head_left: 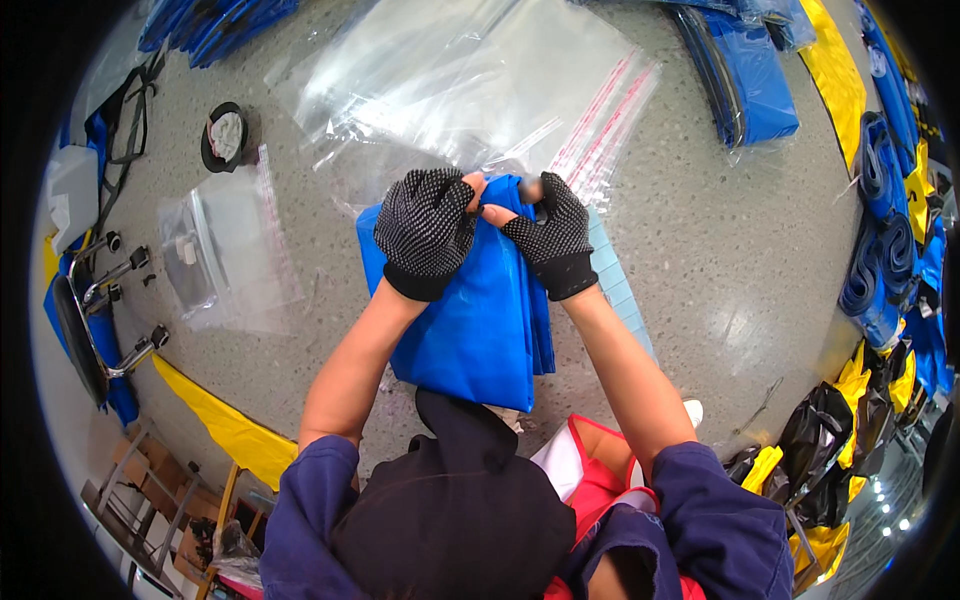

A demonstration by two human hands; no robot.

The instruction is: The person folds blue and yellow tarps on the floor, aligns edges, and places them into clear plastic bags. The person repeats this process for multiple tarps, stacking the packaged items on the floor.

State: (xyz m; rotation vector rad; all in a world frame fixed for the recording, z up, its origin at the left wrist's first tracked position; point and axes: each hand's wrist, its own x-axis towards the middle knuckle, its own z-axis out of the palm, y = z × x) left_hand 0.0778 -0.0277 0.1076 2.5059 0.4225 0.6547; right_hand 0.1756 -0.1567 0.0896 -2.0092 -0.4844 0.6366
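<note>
A folded blue tarp (465,335) lies in front of me, its folds running toward my body. My left hand (425,225), in a black glove with white dots and bare fingertips, pinches the tarp's far edge. Close beside it, my right hand (548,225), gloved alike, grips the same edge, thumb pointing left. The two thumbs almost meet over the fold. Just beyond the hands, large clear plastic bags (450,80) with red-striped edges are spread on the floor. A light blue strip of sheet (615,275) shows beside my right wrist.
Left on the grey floor (720,250) are a smaller clear bag (230,250) and a round black holder (224,137) with white material inside. A wheeled chair base (115,300) stands far left. Bagged blue tarps (745,80) lie at the far right; rolled blue straps (880,230) line the right side.
</note>
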